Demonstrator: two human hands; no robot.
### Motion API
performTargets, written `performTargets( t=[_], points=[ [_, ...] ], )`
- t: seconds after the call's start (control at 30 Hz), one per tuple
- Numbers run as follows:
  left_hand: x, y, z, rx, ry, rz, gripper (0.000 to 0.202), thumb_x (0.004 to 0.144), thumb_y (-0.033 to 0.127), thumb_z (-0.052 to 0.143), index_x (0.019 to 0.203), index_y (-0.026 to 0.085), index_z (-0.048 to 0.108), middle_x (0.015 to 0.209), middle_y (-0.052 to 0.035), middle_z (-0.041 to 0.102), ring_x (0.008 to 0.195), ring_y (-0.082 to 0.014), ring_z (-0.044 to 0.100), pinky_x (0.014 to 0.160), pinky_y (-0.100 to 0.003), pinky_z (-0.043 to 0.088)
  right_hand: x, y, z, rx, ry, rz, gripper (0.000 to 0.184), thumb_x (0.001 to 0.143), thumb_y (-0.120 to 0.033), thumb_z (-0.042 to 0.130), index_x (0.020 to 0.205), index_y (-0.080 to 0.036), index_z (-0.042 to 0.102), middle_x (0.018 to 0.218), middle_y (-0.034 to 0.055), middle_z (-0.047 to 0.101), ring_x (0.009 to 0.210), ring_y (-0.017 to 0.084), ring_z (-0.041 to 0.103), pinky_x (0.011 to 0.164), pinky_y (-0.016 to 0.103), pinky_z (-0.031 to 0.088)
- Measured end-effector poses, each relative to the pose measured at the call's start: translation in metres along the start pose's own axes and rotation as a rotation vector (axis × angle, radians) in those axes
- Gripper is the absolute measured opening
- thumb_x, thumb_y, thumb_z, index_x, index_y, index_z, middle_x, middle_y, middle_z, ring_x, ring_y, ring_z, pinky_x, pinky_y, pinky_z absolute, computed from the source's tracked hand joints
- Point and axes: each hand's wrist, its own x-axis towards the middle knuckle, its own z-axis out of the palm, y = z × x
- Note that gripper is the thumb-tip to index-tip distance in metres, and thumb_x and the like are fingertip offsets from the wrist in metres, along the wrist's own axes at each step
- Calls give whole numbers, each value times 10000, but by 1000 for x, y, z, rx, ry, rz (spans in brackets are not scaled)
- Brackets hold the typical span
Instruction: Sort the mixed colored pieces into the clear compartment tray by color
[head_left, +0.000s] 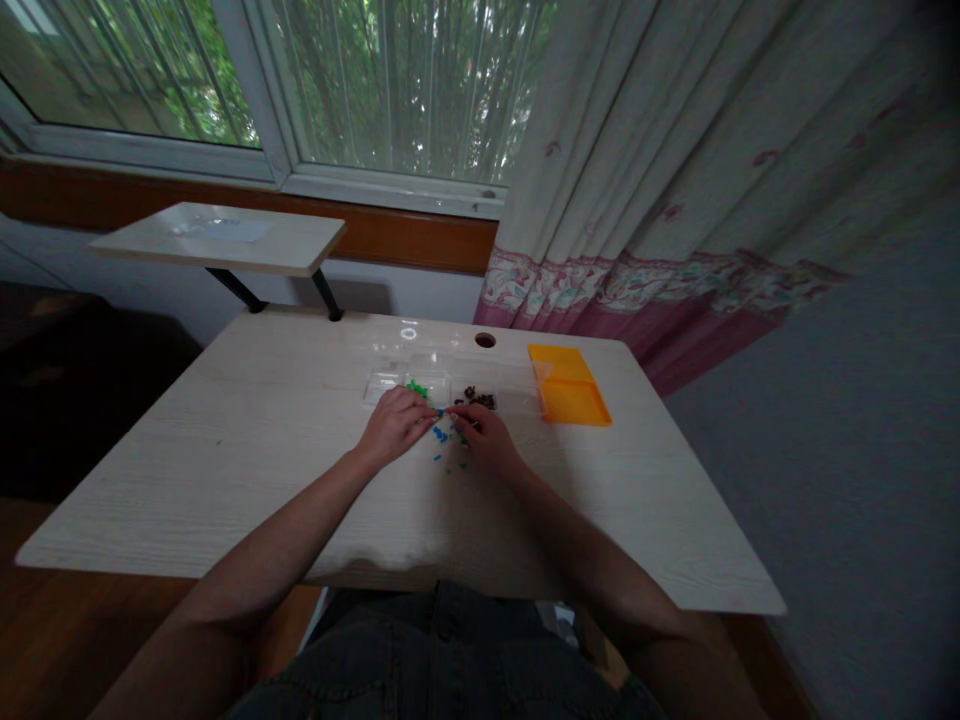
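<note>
My left hand [395,424] and my right hand [484,432] meet over the table, fingertips pinched almost together. Between them shows a tiny blue piece [440,411], too small to name its kind. Just below lie several loose blue pieces [439,434], with a few small green ones [463,465] nearer to me. Behind the hands is a transparent plastic box with compartments [381,388]. Bright green pieces [416,388] sit in one compartment, beyond my left fingers. Dark brown pieces [486,401] fill part of another, beyond my right hand, which partly hides them.
An orange plastic tray [574,388] lies right of the box, on the pale wooden table [247,450]. The tabletop has a round cable hole [486,340] at the back. A raised shelf [300,240] stands at the back left. Curtains [585,200] hang behind the table.
</note>
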Motion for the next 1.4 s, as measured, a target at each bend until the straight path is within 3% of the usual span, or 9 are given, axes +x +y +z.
performTargets(
  t=[0.13, 0.27, 0.47, 0.7, 0.87, 1.07, 1.4],
  points=[
    [-1, -3, -1, -20, 60, -53, 156, 909, 354, 597, 944, 244, 703, 927, -51, 667, 951, -210, 565, 884, -391, 453, 2, 6, -15, -133, 15, -25, 202, 881, -270, 576, 998, -202, 726, 917, 47, 667, 801, 154, 595, 726, 267, 469],
    [0, -5, -4, -41, 120, -128, 152, 903, 359, 606, 913, 232, 688, 939, -50, 663, 953, -213, 565, 889, -399, 454, 5, 12, -34, -330, -161, -144, 86, 824, -238, 680, 852, -197, 749, 863, 52, 670, 867, 180, 602, 811, 300, 461],
    [0, -8, -5, -52, 141, -186, 180, 914, 376, 586, 908, 227, 686, 933, -50, 658, 960, -217, 570, 892, -402, 456, 4, 12, -45, -409, -324, -271, 167, 799, -159, 695, 940, -220, 761, 922, 56, 698, 903, 185, 619, 841, 302, 455],
    [-1, -11, -3, -48, 149, -186, 170, 910, 365, 590, 905, 226, 688, 929, -48, 648, 958, -213, 565, 894, -394, 454, 2, 13, -41, -477, -324, -340, 202, 827, -171, 672, 1010, -221, 740, 958, 68, 686, 931, 189, 607, 849, 299, 442],
    [-2, -12, -3, -40, 142, -179, 175, 915, 358, 583, 925, 219, 690, 942, -47, 652, 967, -212, 562, 896, -387, 443, 3, 19, -38, -488, -310, -387, 115, 824, -167, 679, 919, -204, 732, 914, 67, 672, 898, 191, 589, 823, 296, 420],
    [-2, -13, -3, -13, 145, -203, 159, 911, 349, 595, 919, 223, 692, 933, -44, 645, 970, -216, 552, 900, -392, 433, 4, 20, -36, -482, -280, -375, 35, 849, -193, 656, 866, -188, 686, 877, 64, 652, 871, 194, 571, 807, 300, 416],
    [-1, -20, -2, 89, 243, -295, 188, 890, 370, 625, 853, 205, 708, 938, -58, 635, 968, -236, 526, 901, -417, 430, 1, 10, -37, -409, -174, -357, 90, 897, -247, 604, 858, -185, 656, 873, 73, 641, 865, 195, 570, 793, 308, 445]
  ],
)
